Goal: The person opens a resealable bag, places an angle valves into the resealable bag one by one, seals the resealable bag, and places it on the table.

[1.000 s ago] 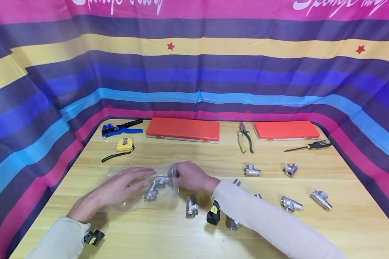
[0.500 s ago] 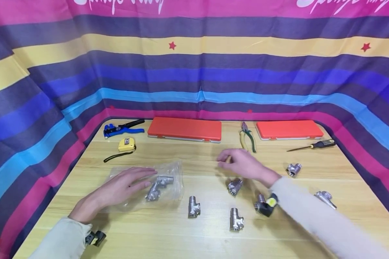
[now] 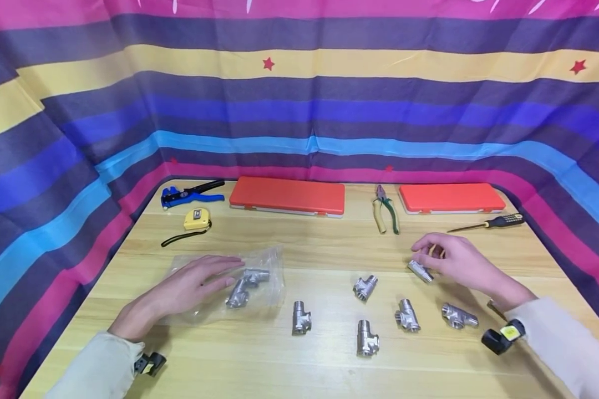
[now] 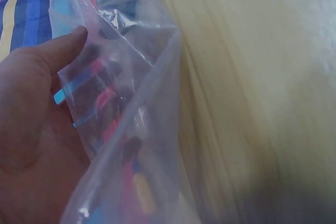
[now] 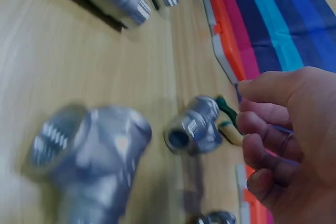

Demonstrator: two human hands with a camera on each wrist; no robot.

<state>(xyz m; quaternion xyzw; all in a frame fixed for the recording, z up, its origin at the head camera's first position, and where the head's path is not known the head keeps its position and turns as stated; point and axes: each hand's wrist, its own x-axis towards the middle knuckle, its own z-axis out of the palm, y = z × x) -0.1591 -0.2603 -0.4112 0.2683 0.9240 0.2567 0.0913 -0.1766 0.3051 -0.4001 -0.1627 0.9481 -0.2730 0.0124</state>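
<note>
My left hand (image 3: 179, 285) rests on a clear plastic bag (image 3: 274, 252), its fingers stretched out over the bag; tee pipe fittings (image 3: 237, 296) lie inside. In the left wrist view the thumb (image 4: 71, 48) overlaps the bag's film, while the other fingers are mostly hidden. Farther right, my right hand (image 3: 459, 257) hovers with loosely bent fingers right beside a metal tee fitting (image 3: 421, 271). From the right wrist camera a small gap shows between those fingertips and this tee (image 5: 193, 127). Several similar tees, one of them upright (image 3: 366, 338), are spread across the middle.
Along the back stand two red cases (image 3: 287, 195) (image 3: 451, 198), with pliers (image 3: 392, 213) between them. A blue wire stripper (image 3: 192, 195) and a yellow tape measure (image 3: 197, 219) lie back left. A screwdriver (image 3: 501, 221) lies back right. A striped curtain (image 3: 309, 119) encloses the wooden table.
The right hand has left the bag and moved far to the right. The tee below the pliers now shows farther right, by the fingertips. The left hand has stayed on the bag.
</note>
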